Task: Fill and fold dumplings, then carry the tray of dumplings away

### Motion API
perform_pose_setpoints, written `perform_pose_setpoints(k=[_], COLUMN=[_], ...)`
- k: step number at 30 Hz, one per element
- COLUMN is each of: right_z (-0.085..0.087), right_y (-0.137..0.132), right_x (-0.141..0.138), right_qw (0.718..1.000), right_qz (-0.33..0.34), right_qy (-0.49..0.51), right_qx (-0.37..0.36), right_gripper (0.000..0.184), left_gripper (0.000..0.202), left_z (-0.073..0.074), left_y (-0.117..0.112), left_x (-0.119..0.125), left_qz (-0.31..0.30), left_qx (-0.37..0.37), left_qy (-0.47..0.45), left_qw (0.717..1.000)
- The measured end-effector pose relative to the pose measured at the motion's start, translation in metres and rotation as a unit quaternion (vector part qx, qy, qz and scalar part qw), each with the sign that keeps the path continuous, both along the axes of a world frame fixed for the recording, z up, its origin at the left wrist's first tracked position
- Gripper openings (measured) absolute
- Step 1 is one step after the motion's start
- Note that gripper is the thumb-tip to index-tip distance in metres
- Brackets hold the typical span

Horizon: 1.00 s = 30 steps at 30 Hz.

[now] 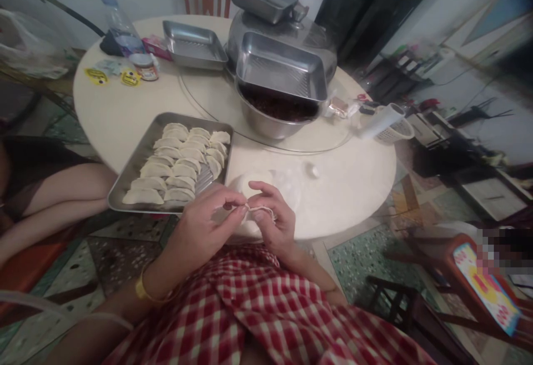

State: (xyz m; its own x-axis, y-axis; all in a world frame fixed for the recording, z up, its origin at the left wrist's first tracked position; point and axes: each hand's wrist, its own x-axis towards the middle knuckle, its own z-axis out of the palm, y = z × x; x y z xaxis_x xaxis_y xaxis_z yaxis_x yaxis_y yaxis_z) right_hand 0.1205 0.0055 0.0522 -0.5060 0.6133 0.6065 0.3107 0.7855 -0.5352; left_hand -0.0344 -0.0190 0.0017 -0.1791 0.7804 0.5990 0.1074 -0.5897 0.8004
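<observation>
Both my hands pinch one pale dumpling [259, 210] at the near edge of the round table [333, 187]. My left hand [204, 223] grips its left end with thumb and fingertips. My right hand [275, 218] cups it from the right, fingers curled over the sealed edge. A stack of round dough wrappers [252, 179] lies on the table just behind my hands. Left of them a metal tray [137, 165] holds several folded dumplings in rows. A steel bowl of dark filling [278, 111] stands further back, half covered by an empty metal pan [281, 74].
More empty metal pans [194, 46], a plastic bottle [120, 24], a small jar [144, 66] and a white basket [395, 129] sit on the table. Another person's bare legs [54, 193] are at the left. A wooden chair [433, 287] stands at the right.
</observation>
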Motion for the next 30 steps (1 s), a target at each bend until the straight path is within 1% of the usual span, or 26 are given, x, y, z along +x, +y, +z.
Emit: perform_pose_setpoints(k=[4,7,9,15,19,22,24,26,30], right_z=[0.0,0.0,0.0,-0.001,0.0,0.001,0.002,0.002,0.002], right_y=[0.0,-0.001,-0.001,-0.001,-0.001,-0.001,-0.001,-0.001,-0.003], right_x=[0.001,0.0,-0.002,-0.005,-0.007,-0.005,-0.004,-0.002,-0.002], right_qw=[0.999,0.999,0.999,0.998,0.999,0.999,0.999,0.998,0.997], right_qz=[-0.017,-0.022,-0.032,-0.057,-0.041,-0.037,-0.046,-0.054,-0.049], right_qy=[-0.043,-0.023,-0.004,0.01,0.009,0.011,0.006,-0.007,-0.033], right_qx=[0.006,0.001,-0.006,-0.015,-0.011,0.0,0.005,0.009,0.047], right_gripper=[0.018,0.014,0.01,0.007,0.013,0.011,0.012,0.013,0.012], left_gripper=[0.008,0.009,0.011,0.016,0.016,0.015,0.015,0.014,0.012], left_z=[0.0,-0.001,-0.002,0.0,0.0,-0.003,-0.006,-0.009,-0.012], left_y=[0.003,0.005,0.005,0.0,-0.003,-0.006,-0.007,-0.008,-0.008], left_x=[0.0,0.0,0.0,-0.003,-0.003,-0.003,-0.004,-0.004,-0.006], left_qz=[-0.029,-0.06,-0.069,-0.058,-0.045,-0.033,-0.025,-0.029,-0.043], left_qx=[-0.015,-0.014,-0.013,0.009,0.018,-0.005,-0.038,-0.067,-0.078], left_qy=[-0.037,-0.064,-0.069,-0.045,-0.041,-0.043,-0.042,-0.038,-0.026], left_qw=[0.999,0.996,0.995,0.997,0.998,0.999,0.998,0.997,0.996])
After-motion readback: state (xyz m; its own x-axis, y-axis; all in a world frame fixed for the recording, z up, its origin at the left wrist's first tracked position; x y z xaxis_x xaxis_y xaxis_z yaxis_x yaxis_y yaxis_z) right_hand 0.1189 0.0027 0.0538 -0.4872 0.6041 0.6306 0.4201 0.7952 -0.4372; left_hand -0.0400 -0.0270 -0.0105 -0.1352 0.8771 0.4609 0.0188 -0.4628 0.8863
